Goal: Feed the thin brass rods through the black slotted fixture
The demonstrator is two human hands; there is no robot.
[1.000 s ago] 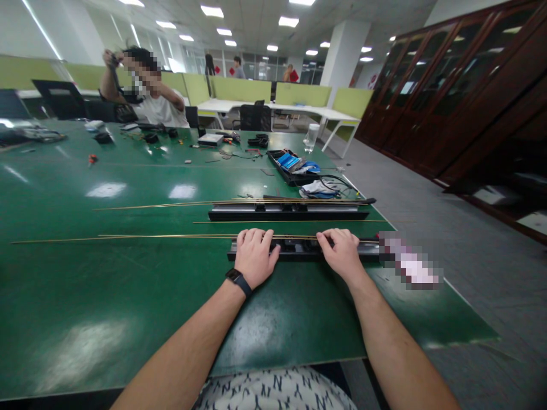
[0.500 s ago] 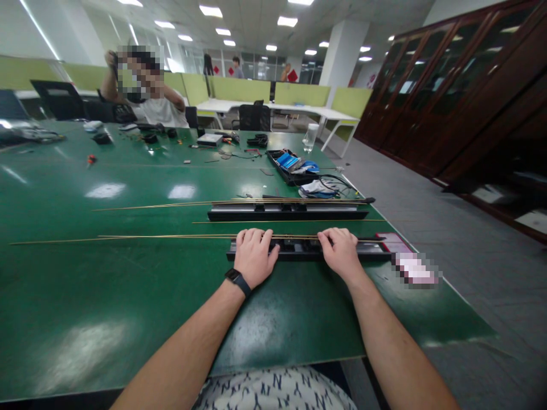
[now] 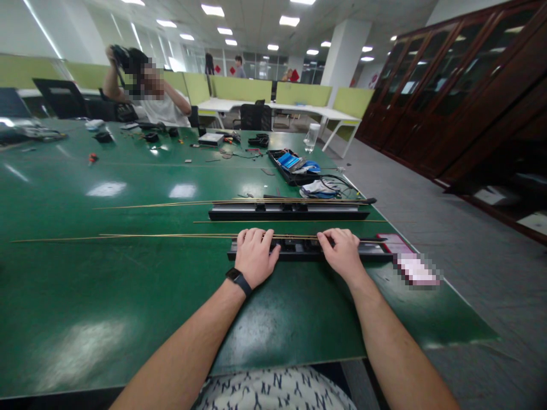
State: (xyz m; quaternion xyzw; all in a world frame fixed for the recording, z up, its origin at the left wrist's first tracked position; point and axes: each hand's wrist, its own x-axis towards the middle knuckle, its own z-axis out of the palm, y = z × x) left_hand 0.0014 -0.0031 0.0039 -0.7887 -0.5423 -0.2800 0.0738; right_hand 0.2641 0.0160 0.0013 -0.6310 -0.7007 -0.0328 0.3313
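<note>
A long black rail (image 3: 299,249) lies across the green table (image 3: 128,285) in front of me. My left hand (image 3: 254,256), with a dark watch at the wrist, rests palm down on its left part, fingers curled over the far edge. My right hand (image 3: 342,252) lies on its right part the same way. Thin brass rods (image 3: 128,236) run leftward from under my fingers along the table. A second black rail (image 3: 288,212) with more brass rods (image 3: 171,204) lies farther back.
A black tray with blue parts (image 3: 293,165), cables (image 3: 325,188) and a clear bottle (image 3: 311,138) stand at the back right. A flat card (image 3: 395,244) lies by the rail's right end. A person (image 3: 149,94) sits at the table's far side among small tools.
My hands stay on the rail. The person at the far side has moved their arms.
</note>
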